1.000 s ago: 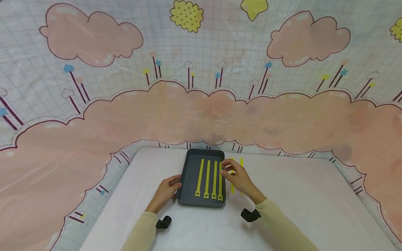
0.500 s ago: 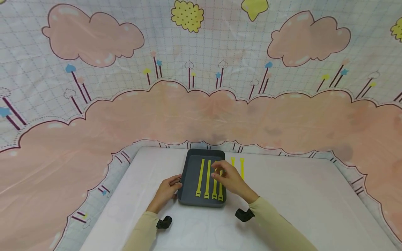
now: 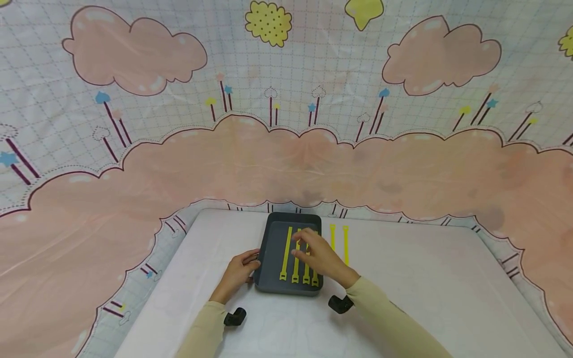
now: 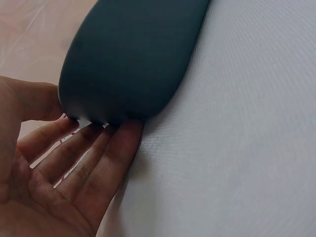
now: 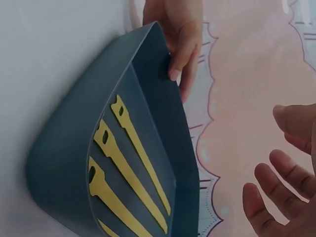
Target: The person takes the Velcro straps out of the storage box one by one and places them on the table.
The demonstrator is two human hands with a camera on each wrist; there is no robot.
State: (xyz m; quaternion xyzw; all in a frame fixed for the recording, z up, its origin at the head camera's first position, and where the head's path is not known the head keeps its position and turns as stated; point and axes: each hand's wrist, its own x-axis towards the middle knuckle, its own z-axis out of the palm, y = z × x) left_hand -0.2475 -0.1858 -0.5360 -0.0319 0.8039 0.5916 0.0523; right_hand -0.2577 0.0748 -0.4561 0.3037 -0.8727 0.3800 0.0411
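Observation:
A dark grey-blue tray (image 3: 273, 258) stands on the white table. Several yellow hook-and-loop cable ties (image 3: 285, 258) lie side by side in it, their slotted heads toward the near end. My left hand (image 3: 235, 276) holds the tray's left side; in the right wrist view its thumb (image 5: 181, 57) reaches over the rim, and in the left wrist view the fingers (image 4: 94, 163) bear on the outer wall. Above the tray hovers my right hand (image 3: 318, 253), holding nothing, fingers apart and loosely bent. It hides the upper parts of some ties in the head view.
To the right of the tray, two more yellow cable ties (image 3: 346, 246) lie on the table (image 3: 416, 278), their heads toward the back; the right arm partly covers them. Behind the table hangs a patterned cloth (image 3: 286, 169) with pink clouds.
My right hand has moved left from the tray's right edge, where it was at the rightmost tie, to above the middle ties. The left hand stays at the tray's side.

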